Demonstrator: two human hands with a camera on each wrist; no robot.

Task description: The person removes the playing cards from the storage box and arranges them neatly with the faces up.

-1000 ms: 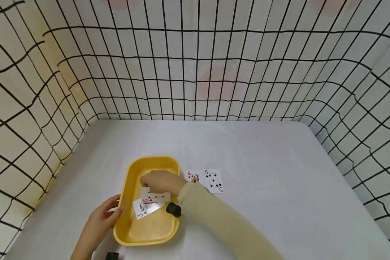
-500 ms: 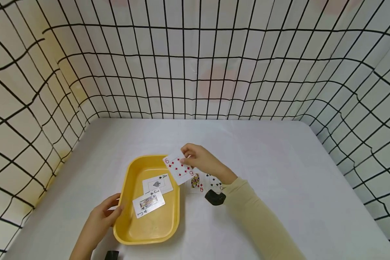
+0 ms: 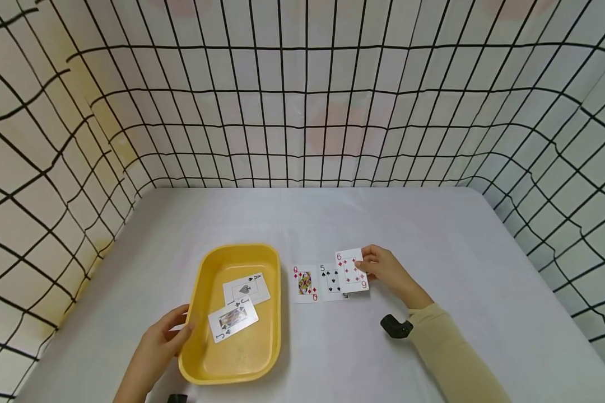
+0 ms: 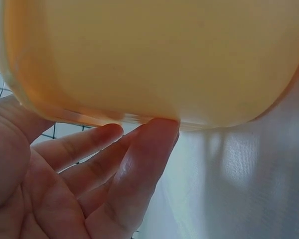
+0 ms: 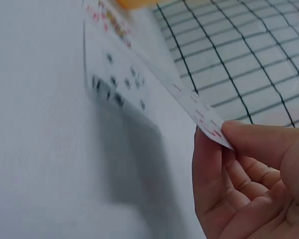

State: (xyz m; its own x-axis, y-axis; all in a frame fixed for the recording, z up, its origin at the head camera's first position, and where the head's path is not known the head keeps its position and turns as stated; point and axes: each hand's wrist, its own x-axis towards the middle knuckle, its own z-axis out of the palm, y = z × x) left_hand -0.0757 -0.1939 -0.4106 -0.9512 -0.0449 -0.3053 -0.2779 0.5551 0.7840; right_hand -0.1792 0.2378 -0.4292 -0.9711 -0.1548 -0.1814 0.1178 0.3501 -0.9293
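Observation:
My right hand [image 3: 385, 271] pinches a diamonds playing card [image 3: 350, 268] by its right edge, thumb on the face and fingers behind. In the right wrist view this card [image 5: 202, 112] tilts above the table, overlapping the five of spades [image 3: 330, 282] from the head camera's side. Left of the five lies the queen of diamonds [image 3: 305, 284], face up. My left hand [image 3: 156, 341] holds the left side of a yellow tray [image 3: 274, 336], thumb at the rim and fingers along the outer wall. Inside the tray are an ace of spades [image 3: 247, 288] and a jack of clubs [image 3: 233, 319], partly overlapping.
A white-covered table [image 3: 423, 224] lies under everything. Black grid netting [image 3: 302, 112] over white walls encloses its back and both sides. A black wrist device [image 3: 396, 326] sits by the right sleeve [image 3: 448, 352].
The right hand took the diamonds card out of the tray and carried it right, past the queen, to over the five's right side. The left hand stays at the tray.

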